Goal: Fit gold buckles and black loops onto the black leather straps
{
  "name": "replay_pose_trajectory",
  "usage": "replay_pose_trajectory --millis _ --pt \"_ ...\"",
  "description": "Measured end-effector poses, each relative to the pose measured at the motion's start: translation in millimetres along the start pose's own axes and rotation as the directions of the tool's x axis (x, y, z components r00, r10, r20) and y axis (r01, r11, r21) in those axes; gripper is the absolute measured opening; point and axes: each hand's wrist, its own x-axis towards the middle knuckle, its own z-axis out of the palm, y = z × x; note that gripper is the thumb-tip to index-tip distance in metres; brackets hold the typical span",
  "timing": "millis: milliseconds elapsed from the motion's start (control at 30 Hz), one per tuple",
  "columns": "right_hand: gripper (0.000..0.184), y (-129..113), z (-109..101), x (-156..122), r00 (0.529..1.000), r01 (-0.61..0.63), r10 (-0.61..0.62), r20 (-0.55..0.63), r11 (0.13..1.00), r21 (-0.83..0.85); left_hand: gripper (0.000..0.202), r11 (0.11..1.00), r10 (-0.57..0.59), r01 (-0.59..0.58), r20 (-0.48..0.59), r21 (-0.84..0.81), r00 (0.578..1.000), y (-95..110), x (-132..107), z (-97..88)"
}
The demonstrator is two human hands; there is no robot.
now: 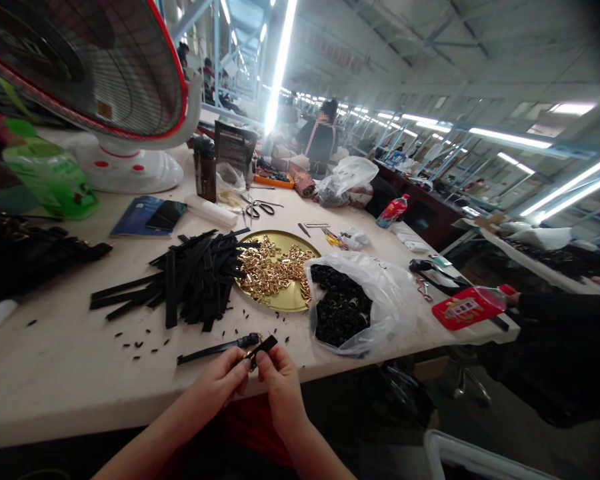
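Note:
My left hand (224,383) and my right hand (278,375) meet at the near table edge, both pinched on a black strap (215,349) with a gold buckle at its right end. The strap's long end runs left over the table. Beyond my hands lies a heap of black straps (190,277), a gold round tray (285,301) filled with gold buckles (275,267), and a clear plastic bag (380,293) with small black pieces (341,312) inside.
A red-rimmed fan (105,80) stands at the back left near a green bag (50,177), a phone on a blue booklet (145,217) and scissors (260,208). A red packet (467,307) lies at the right edge. A person sits far behind.

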Motion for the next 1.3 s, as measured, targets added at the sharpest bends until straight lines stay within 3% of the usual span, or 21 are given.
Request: replay_pose_trajectory --millis 67,200,267,400,467,567,700,800,933,1033,1100,1167,1300 --pt "0.022 -3 -2 3 0.998 -0.05 0.049 0.035 0.998 0.029 0.036 0.999 -0.021 0.022 0.04 -0.035 0.999 -1 2 -2.1" --pt "0.026 -1 -8 10 0.954 -0.286 0.263 0.147 0.943 0.173 0.038 0.995 -0.062 0.066 0.068 -0.072 0.996 -6 6 -4.8" --pt "0.027 2 -9 11 0.949 -0.296 0.273 0.155 0.942 0.156 0.036 0.994 -0.074 0.079 0.067 -0.071 0.995 -8 7 -5.5" --pt "0.019 2 -9 7 0.993 -0.036 0.045 0.106 0.996 -0.085 0.032 0.997 -0.078 0.079 0.04 -0.02 0.996 -9 6 -5.1" --pt "0.015 1 -8 5 0.992 0.083 -0.063 0.107 0.978 -0.193 0.03 0.996 -0.051 0.052 -0.017 0.07 0.999 -7 4 -3.8" --pt "0.009 1 -7 3 0.99 0.122 -0.098 0.103 0.957 -0.261 0.029 0.983 0.015 0.002 -0.09 0.186 0.996 -2 1 -2.0" --pt "0.005 -2 -6 -1 0.957 0.284 -0.278 0.08 0.85 -0.443 0.036 0.984 0.031 -0.017 -0.075 0.178 0.997 -1 -1 -4.1" --pt "0.011 -12 -6 -7 0.903 0.427 -0.386 0.189 0.755 -0.498 0.041 0.988 -0.002 0.008 -0.042 0.152 0.999 -6 2 -8.0" --pt "0.021 -26 -13 -13 0.848 0.515 -0.345 0.402 0.715 -0.474 0.04 0.99 0.047 -0.039 -0.059 0.138 0.997 -8 5 -9.8" --pt "0.021 -35 -35 2 0.868 0.482 -0.281 0.41 0.677 -0.556 0.046 0.975 0.086 -0.076 -0.039 0.207 0.996 -3 6 -10.0" --pt "0.019 -45 -62 26 0.925 0.373 -0.297 0.237 0.585 -0.72 0.045 0.956 0.09 -0.068 -0.066 0.284 0.994 -1 10 -11.1" --pt "0.019 -59 -92 56 0.935 0.179 -0.352 0.039 0.377 -0.909 0.043 0.947 0.084 -0.047 -0.103 0.319 0.991 -2 16 -12.4" --pt "0.007 -76 -137 111 0.934 0.068 -0.355 -0.031 0.262 -0.963 0.043 0.956 0.059 -0.042 -0.05 0.291 0.997 -6 28 -10.9"
